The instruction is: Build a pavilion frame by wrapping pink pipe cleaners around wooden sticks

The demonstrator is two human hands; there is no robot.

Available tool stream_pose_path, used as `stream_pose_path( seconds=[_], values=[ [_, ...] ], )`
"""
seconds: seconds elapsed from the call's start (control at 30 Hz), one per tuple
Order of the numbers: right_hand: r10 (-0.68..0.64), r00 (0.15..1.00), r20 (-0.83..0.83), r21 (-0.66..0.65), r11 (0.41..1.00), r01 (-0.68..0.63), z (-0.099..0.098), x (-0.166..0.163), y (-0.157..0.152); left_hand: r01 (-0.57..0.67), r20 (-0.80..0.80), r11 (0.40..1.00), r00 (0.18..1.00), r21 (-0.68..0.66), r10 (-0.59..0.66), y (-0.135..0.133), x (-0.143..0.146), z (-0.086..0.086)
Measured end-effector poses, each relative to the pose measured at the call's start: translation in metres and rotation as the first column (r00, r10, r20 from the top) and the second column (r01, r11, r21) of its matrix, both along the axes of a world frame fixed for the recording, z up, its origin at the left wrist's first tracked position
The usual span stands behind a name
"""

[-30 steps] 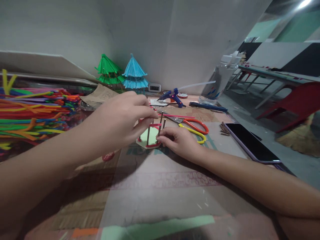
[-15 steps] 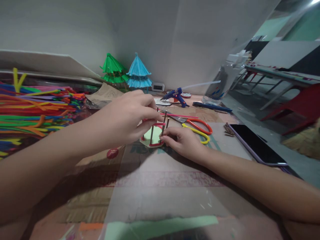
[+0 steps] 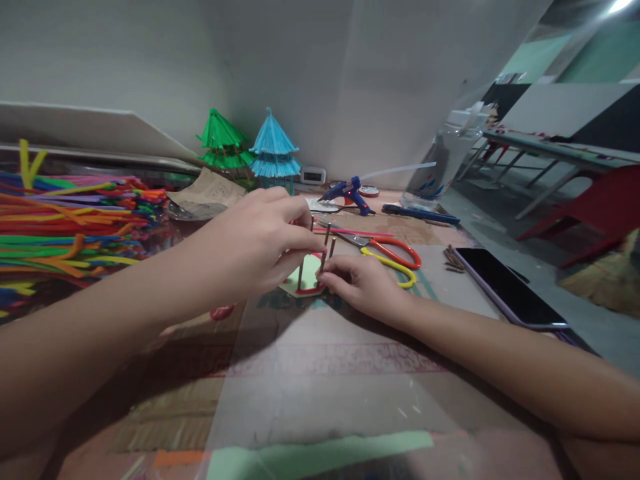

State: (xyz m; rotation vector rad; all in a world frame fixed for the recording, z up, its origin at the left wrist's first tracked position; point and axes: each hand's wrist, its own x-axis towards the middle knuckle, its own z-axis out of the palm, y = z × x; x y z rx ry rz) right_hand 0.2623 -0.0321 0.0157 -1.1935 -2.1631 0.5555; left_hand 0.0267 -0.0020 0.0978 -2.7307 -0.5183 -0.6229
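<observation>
- The bench [image 3: 350, 400], beneath my work.
- My left grip [image 3: 255, 233], pinching the pink strip [image 3: 324, 251].
- My right grip [image 3: 367, 287], clasping a dark post [image 3: 325, 260] low down.
- Scissors [image 3: 397, 255], lying just beyond my right grip.
- The posted frame [image 3: 306, 270], standing on the bench between both grips.

From my end I see a pale-green base [image 3: 308, 269] edged red, with brown posts [image 3: 301, 275]; at its eleven o'clock, a green model [image 3: 218, 137], a light-blue model [image 3: 273, 143]; at three, orange-and-yellow scissor handles [image 3: 375, 242].
</observation>
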Motion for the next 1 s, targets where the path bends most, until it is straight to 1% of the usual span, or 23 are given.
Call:
stream_pose_path(
  seconds=[0.13, 0.2, 0.27, 0.37, 0.43, 0.5, 0.57, 0.63, 0.7, 0.73, 0.8, 0.87, 0.93, 1.0],
  values=[
    [0.002, 1.000, -0.002, 0.001, 1.000, -0.002, 0.000, 0.000, 0.000, -0.001, -0.003, 1.000, 1.000, 0.005, 0.001, 0.001, -0.002, 0.003],
    [0.010, 1.000, -0.023, 0.004, 1.000, -0.010, 0.000, 0.000, 0.001, -0.039, 0.013, 0.999, 0.999, -0.008, 0.039, 0.003, -0.004, 0.007],
    [0.019, 0.999, -0.045, 0.011, 1.000, -0.019, -0.002, 0.001, 0.002, -0.084, 0.020, 0.996, 0.996, -0.040, 0.084, 0.006, -0.007, 0.012],
    [0.018, 0.998, -0.055, 0.031, 0.999, -0.016, -0.005, 0.002, 0.002, -0.117, -0.019, 0.987, 0.993, -0.107, 0.116, 0.010, -0.014, 0.017],
    [-0.008, 0.997, -0.071, 0.085, 0.996, 0.014, -0.004, 0.004, 0.000, -0.136, -0.053, 0.979, 0.990, -0.152, 0.130, 0.014, -0.019, 0.019],
    [-0.025, 0.994, -0.111, 0.202, 0.978, 0.047, 0.000, 0.007, -0.003, -0.158, -0.083, 0.969, 0.986, -0.191, 0.144, 0.016, -0.023, 0.019],
    [0.006, 0.990, -0.143, 0.362, 0.931, 0.046, 0.009, 0.010, -0.004, -0.169, -0.101, 0.959, 0.984, -0.226, 0.149, 0.017, -0.026, 0.018],
    [0.075, 0.990, -0.116, 0.517, 0.856, -0.004, 0.025, 0.010, -0.002, -0.157, -0.110, 0.952, 0.985, -0.263, 0.132, 0.018, -0.026, 0.019],
    [0.125, 0.992, -0.023, 0.606, 0.791, -0.086, 0.043, 0.007, 0.001, -0.132, -0.108, 0.944, 0.989, -0.301, 0.104, 0.020, -0.025, 0.019],
    [0.138, 0.990, 0.038, 0.616, 0.776, -0.132, 0.053, 0.004, 0.003, -0.116, -0.106, 0.941, 0.991, -0.319, 0.087, 0.022, -0.025, 0.018],
    [0.146, 0.977, 0.157, 0.592, 0.778, -0.211, 0.070, -0.002, 0.006, -0.077, -0.097, 0.934, 0.994, -0.349, 0.046, 0.026, -0.023, 0.016],
    [0.136, 0.960, 0.244, 0.558, 0.790, -0.254, 0.081, -0.008, 0.007, -0.041, -0.083, 0.931, 0.997, -0.362, 0.012, 0.031, -0.023, 0.014],
    [0.110, 0.955, 0.275, 0.547, 0.800, -0.249, 0.087, -0.010, 0.007, -0.016, -0.069, 0.932, 0.998, -0.362, -0.009, 0.035, -0.023, 0.012],
    [0.095, 0.955, 0.280, 0.546, 0.803, -0.240, 0.089, -0.011, 0.006, -0.015, -0.075, 0.931, 0.997, -0.365, -0.014, 0.036, -0.024, 0.012]
  ],
)
